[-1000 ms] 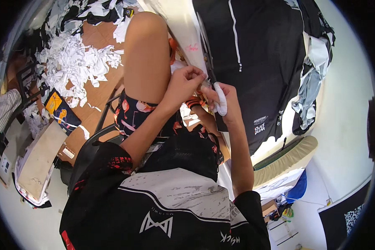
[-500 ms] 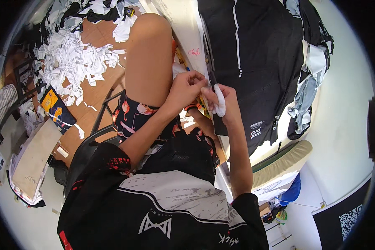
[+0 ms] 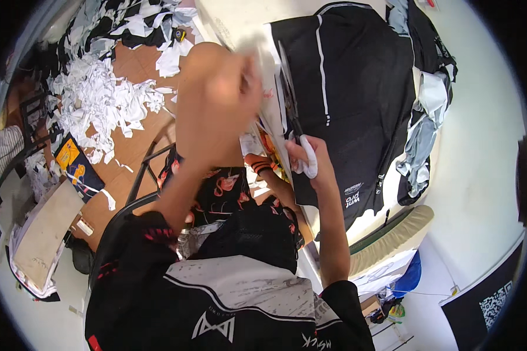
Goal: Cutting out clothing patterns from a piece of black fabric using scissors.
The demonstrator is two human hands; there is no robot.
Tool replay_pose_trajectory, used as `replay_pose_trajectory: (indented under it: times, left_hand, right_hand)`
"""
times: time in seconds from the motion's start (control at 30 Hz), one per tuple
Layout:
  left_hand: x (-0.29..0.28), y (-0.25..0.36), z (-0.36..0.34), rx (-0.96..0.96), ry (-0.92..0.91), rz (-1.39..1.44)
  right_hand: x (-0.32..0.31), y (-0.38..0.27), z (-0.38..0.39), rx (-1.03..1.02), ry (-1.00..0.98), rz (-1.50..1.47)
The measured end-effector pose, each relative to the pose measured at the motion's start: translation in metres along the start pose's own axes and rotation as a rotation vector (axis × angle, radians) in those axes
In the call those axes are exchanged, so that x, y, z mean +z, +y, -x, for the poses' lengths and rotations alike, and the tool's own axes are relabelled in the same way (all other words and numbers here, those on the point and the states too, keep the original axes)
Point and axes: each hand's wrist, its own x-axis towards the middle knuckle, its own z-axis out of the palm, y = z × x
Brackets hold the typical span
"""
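Note:
My right hand (image 3: pixel 318 167) grips a pair of scissors (image 3: pixel 289 93) by handles wrapped in white. Their long blades point away from me, along the left edge of a black garment piece (image 3: pixel 363 88). The garment lies spread on the table, with a thin white line running down it and small white print near its lower end. My left hand (image 3: pixel 231 85) is raised over my knee, left of the scissors, smeared by motion. A pale blur lies beyond its fingers; whether the hand holds anything is not clear.
White fabric scraps (image 3: pixel 108 88) lie heaped on the brown floor at left, with black and grey ones farther back. Grey and white cloth (image 3: pixel 430 117) hangs along the table's right side. A cream padded board (image 3: pixel 392 243) stands near my right arm. A chair (image 3: pixel 120 216) is under me.
My left hand has left the scissors and swung up, away and to the left. The scissors' blades, earlier mostly behind the hands, now show fully. My right hand keeps its grip.

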Motion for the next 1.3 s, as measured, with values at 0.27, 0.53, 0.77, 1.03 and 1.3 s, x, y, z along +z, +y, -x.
replay_pose_trajectory:
  times: [0.27,0.53,0.77,1.03,1.3]
  left_hand:
    - [0.12,-0.009,-0.2,0.379,-0.218,-0.664]
    - [0.144,-0.002,-0.242,0.016,-0.72,0.071]
    - [0.085,-0.018,-0.271,0.159,-0.939,-0.039]
    - [0.055,-0.045,-0.315,0.477,-0.374,-0.141]
    - [-0.004,-0.05,-0.133,0.513,-0.072,-0.208]
  right_hand:
    - [0.008,0.008,0.002,-0.03,-0.005,-0.06]
    - [0.01,0.006,0.008,-0.005,0.016,0.015]
    - [0.012,0.009,0.012,0.05,0.046,-0.009]
    - [0.011,0.016,0.011,0.008,-0.009,0.006]
    - [0.011,0.011,0.008,0.011,-0.002,0.017]
